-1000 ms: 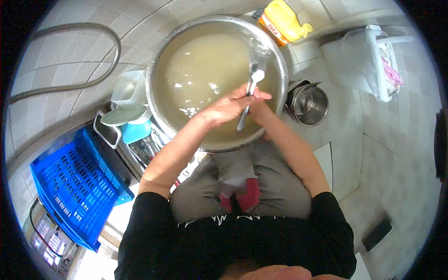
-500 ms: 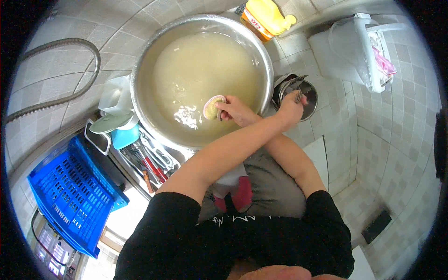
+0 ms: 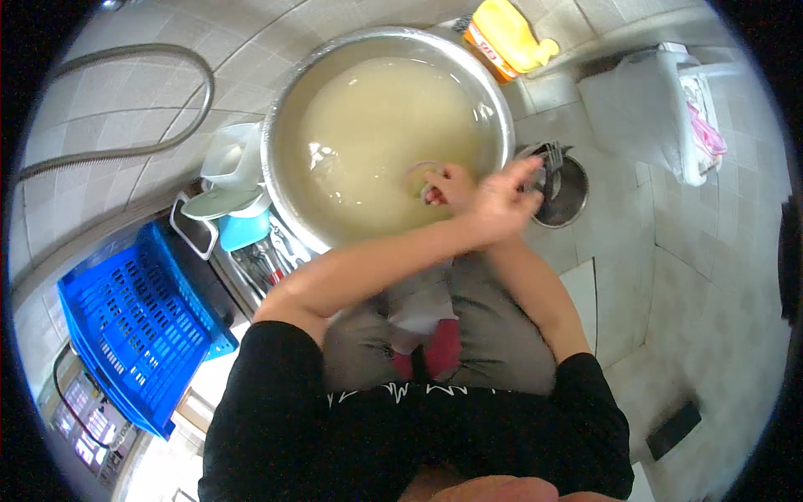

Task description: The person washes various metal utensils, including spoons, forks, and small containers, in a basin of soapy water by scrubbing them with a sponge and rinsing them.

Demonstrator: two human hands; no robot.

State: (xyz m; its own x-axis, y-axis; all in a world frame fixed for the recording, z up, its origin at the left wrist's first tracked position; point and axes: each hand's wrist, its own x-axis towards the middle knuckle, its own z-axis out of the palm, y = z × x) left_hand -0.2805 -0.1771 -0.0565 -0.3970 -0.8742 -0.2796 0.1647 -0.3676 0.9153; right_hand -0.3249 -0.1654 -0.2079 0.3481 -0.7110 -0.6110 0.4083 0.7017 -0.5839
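Observation:
My arms cross over my lap, the left forearm above the right. At the basin's right side, my left hand closes on dark metal forks, their tines pointing up and away; how many it holds is unclear. A round steel pot stands just beyond that hand on the floor. My right hand grips a yellowish sponge with a pinkish rim, dipped in the cloudy water of the large metal basin. The water partly hides the sponge.
Left of the basin are a white container, a turquoise tub and assorted utensils. Farther left stands a blue plastic crate. A yellow bottle and a lined bin sit at the back right.
My right hand has moved the sponge rightward and down into the water. The left hand has drawn the forks slightly back from over the pot. The whole view has shifted a little.

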